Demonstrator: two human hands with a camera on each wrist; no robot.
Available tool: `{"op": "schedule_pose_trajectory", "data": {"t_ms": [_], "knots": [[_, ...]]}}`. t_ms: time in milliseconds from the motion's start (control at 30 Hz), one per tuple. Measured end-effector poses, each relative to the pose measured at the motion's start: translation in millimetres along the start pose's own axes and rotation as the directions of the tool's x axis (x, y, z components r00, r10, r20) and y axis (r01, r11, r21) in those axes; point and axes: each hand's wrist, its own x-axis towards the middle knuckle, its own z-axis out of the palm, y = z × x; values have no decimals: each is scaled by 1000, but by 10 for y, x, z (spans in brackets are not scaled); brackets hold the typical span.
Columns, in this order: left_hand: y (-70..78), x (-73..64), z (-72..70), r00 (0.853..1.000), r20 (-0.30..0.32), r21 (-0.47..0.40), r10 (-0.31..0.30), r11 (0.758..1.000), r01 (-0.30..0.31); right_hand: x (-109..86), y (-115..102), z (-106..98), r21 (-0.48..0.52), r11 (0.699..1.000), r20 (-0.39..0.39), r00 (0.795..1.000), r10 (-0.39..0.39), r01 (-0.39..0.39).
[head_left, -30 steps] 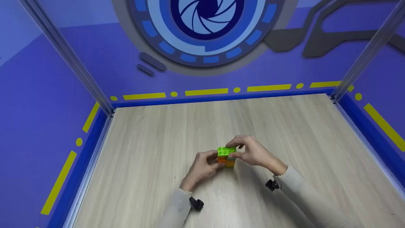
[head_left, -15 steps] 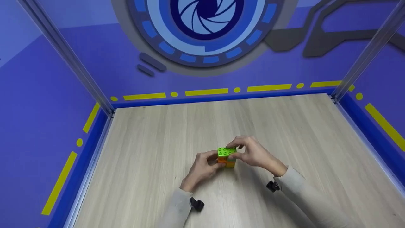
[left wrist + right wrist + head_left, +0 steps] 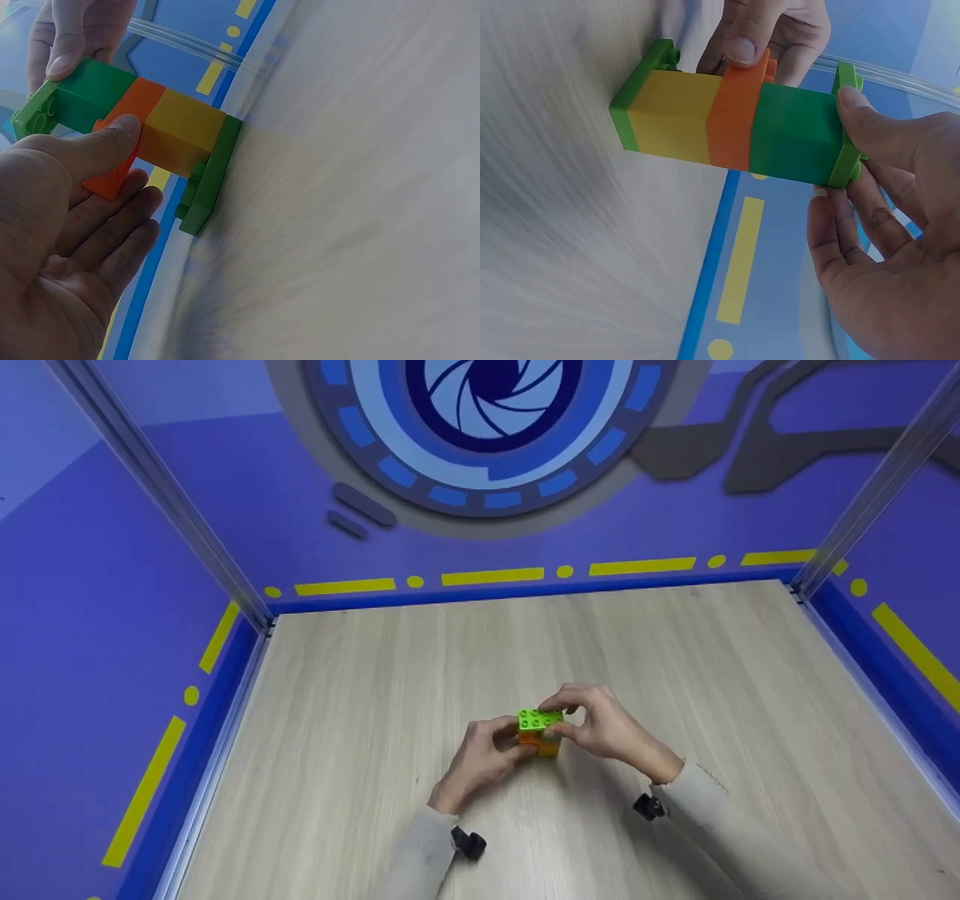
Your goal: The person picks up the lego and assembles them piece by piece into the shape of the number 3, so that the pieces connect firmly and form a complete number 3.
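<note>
A small tower of toy building bricks stands upright on the table. Its base is a flat green brick [image 3: 211,180], with a yellow block [image 3: 671,114] on it. Above come a thinner orange brick [image 3: 735,120] and a dark green block [image 3: 795,133]. A flat light green brick [image 3: 534,721] with bare studs caps the tower. My left hand [image 3: 480,754] pinches the orange brick from the left side, thumb on its near face. From the right, my right hand [image 3: 606,726] pinches the light green brick at the top, its thumb and fingers on opposite edges.
The wood-grain table [image 3: 360,682] spreads around the tower. Blue printed panels [image 3: 480,551] wall it at the back and both sides, with metal posts [image 3: 225,562] at the corners. Each sleeve carries a small black wrist camera [image 3: 469,844].
Both hands keep their grip on the brick tower, and the tower stands as before. The head view has shifted very slightly.
</note>
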Motion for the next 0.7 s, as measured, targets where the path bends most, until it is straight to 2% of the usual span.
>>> {"op": "schedule_pose_trajectory", "data": {"t_ms": [433, 700], "knots": [[2, 13, -8, 1000, 16, 7, -3, 1000, 3, -30, 5, 13, 9, 999, -17, 999, 31, -31], [-24, 7, -26, 1000, 5, 5, 10, 1000, -10, 8, -53, 4, -19, 1000, 18, 1000, -3, 3]]}}
